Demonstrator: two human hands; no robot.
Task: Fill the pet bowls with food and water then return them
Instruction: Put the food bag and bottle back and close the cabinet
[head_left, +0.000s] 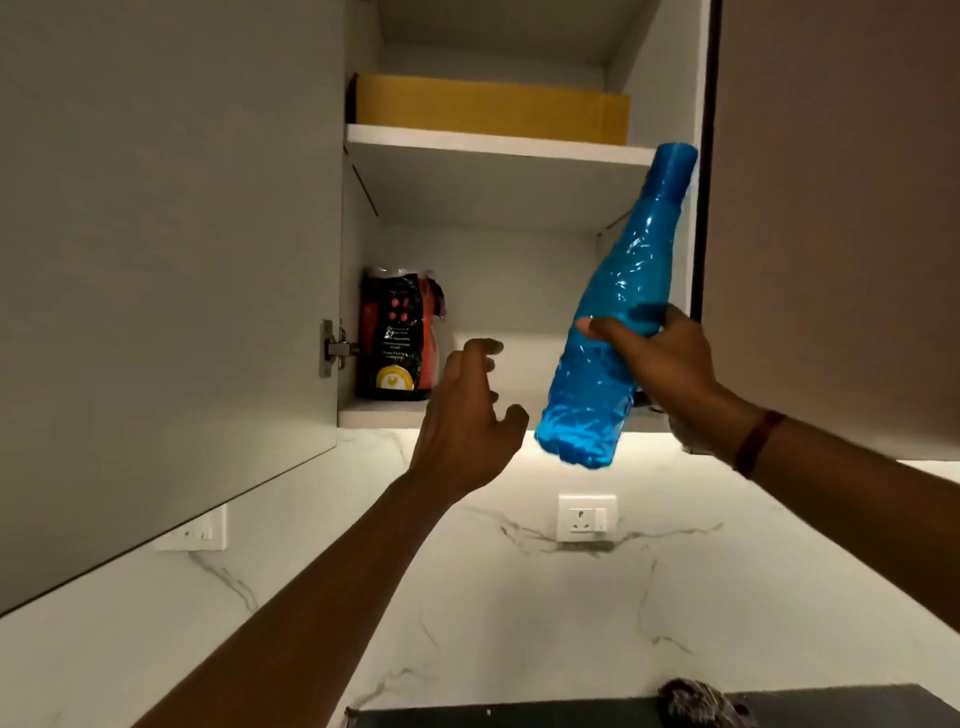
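Left forearm leads up to the left hand, its fingers loose and empty just right of the food bag on the shelf, likely reaching for it, while the right hand wraps its fingers round the middle of the bottle, tilted neck-up.

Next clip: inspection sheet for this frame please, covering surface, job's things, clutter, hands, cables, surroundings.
Surface: white lower cabinet shelf; dark countertop strip at the bottom edge.
Job's things: translucent blue plastic bottle, tilted; black-and-red food bag upright at the shelf's left; pet bowls not in view.
Clutter: flat yellow box on the upper shelf; dark crumpled cloth on the countertop.
Hands: right hand grips the bottle's lower body; left hand open, holding nothing.
Cables: nothing seen.
Surroundings: open grey cabinet door, white marble-patterned wall, white wall socket.
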